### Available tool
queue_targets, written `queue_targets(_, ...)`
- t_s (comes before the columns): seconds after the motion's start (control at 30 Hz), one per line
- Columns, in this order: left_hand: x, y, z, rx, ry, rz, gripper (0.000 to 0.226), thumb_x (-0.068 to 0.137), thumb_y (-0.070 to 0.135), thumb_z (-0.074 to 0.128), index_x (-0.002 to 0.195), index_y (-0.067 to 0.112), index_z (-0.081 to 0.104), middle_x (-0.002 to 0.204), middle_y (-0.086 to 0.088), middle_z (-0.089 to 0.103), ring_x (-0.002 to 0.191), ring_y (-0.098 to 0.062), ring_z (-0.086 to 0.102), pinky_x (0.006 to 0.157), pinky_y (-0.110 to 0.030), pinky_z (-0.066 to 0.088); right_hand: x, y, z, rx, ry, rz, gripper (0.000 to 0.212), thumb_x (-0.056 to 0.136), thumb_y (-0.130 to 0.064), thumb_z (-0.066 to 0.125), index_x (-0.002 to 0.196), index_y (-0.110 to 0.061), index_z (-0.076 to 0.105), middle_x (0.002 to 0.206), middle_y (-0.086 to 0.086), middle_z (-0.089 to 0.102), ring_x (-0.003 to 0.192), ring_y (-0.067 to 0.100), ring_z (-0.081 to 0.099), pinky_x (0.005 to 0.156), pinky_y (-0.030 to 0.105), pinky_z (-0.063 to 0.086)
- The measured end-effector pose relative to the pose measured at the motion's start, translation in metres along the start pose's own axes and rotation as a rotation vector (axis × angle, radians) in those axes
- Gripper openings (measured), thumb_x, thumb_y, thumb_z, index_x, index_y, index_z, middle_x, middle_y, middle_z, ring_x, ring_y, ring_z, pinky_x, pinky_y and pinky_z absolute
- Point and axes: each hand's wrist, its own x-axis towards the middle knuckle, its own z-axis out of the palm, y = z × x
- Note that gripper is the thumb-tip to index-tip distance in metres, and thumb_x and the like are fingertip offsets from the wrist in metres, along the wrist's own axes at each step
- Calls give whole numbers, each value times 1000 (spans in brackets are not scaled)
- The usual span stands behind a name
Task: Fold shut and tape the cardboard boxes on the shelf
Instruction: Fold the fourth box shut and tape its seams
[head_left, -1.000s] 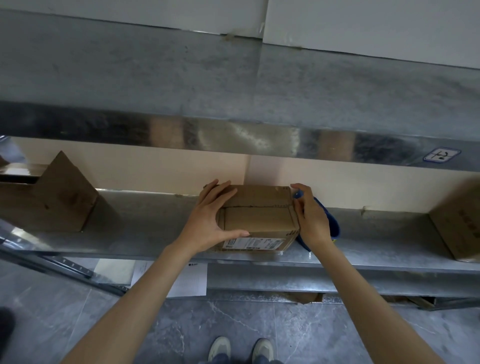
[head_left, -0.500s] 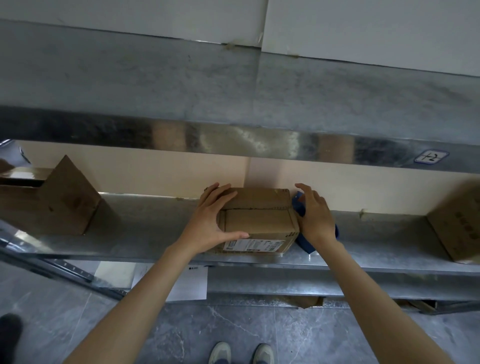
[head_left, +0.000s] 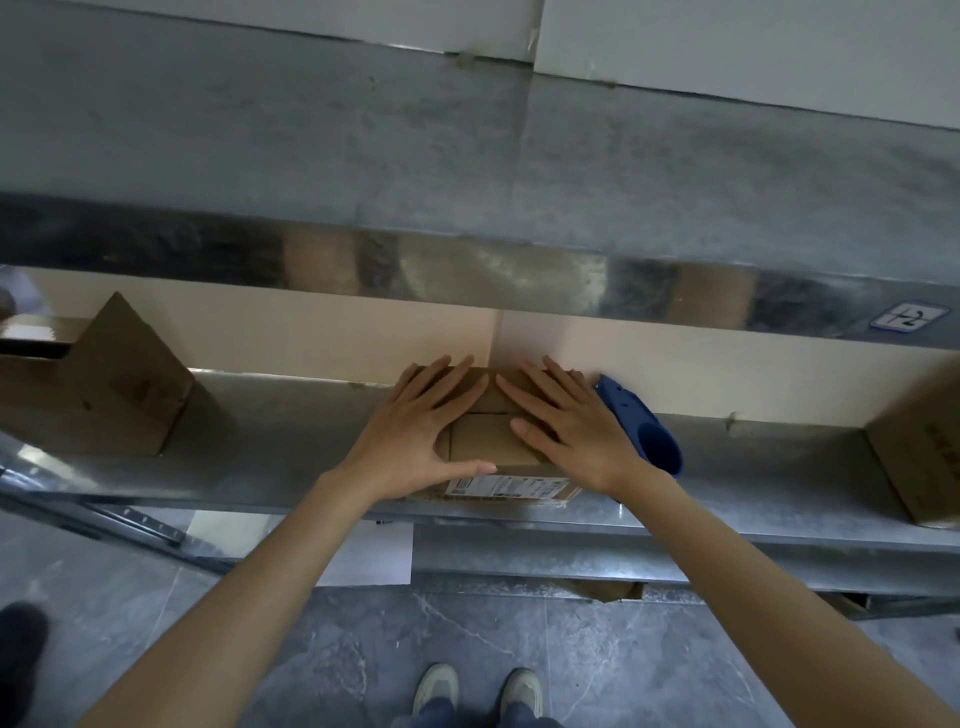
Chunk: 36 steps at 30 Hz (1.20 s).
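— Metal shelf (head_left: 291, 441), middle of the front edge: does the small box (head_left: 488, 441) lie there?
— Yes, long axis along the edge. Left hand (head_left: 415, 431) and right hand (head_left: 571, 431) press flat on its flaps, fingers spread. Blue tape dispenser (head_left: 644, 431) is just beside the right hand, so nearer to it. Three boxes in all, with left box (head_left: 104, 395) and right box (head_left: 919, 441); one dispenser.

A small brown cardboard box (head_left: 485, 441) sits at the front edge of the metal shelf (head_left: 291, 436), its top flaps folded flat with the seam showing; a white shipping label (head_left: 509, 487) is stuck on its front face; the left hand (head_left: 415, 426) and right hand (head_left: 566, 426) lie flat on its top; a blue plastic tool (head_left: 644, 431) lies just right of it; well to the left stands a larger box (head_left: 104, 400), open, one flap raised; at the far right another box (head_left: 919, 447) is partly out of view.
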Motion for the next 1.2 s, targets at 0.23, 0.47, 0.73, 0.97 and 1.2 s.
queue_targets(0.23, -2, -3, -2, -19, -29, 64, 88, 81, 88, 29, 155, 41, 16, 165, 14, -1, 153, -15, -11, 122, -40, -11, -4, 5, -2, -115, -60, -147, 57, 96, -65, -1, 150, -50, -9, 161, -19, -14, 148, 11, -19, 118, 39, -16)
queue_targets(0.47, -4, 2, -2, 76, 13, 50, 93, 82, 87, 27, 157, 33, 17, 166, 6, 5, 154, -21, -3, 124, -47, -2, -4, 3, 1, -169, -14, -99, 63, 95, -68, 2, 151, -44, -11, 163, -14, -12, 149, 15, -15, 120, 41, -10)
queue_targets(0.73, -2, 9, 1, -128, 84, -143, 121, 64, 95, 39, 158, 21, 20, 166, 7, 1, 152, -12, -12, 125, -42, 1, -2, -6, 5, 14, 116, 120, 77, 86, -77, 17, 154, -42, 8, 163, -13, 0, 147, 5, -14, 117, 27, -16)
queue_targets(0.97, -3, 11, 7, -280, 191, -176, 115, 64, 89, 54, 153, 20, 33, 162, 3, 19, 153, -16, 0, 122, -48, 16, -3, -9, 4, 397, 266, 224, 72, 83, -70, 44, 146, -37, 35, 157, -19, 21, 146, -1, 6, 114, 27, 18)
queue_targets(1.2, -1, 6, 13, -260, 213, -168, 105, 70, 91, 47, 149, 22, 37, 151, 3, 32, 146, -21, 22, 114, -47, 32, -3, -8, 4, 376, 292, 211, 57, 91, -50, 58, 142, -30, 42, 140, -12, 35, 128, 4, 34, 102, 22, 34)
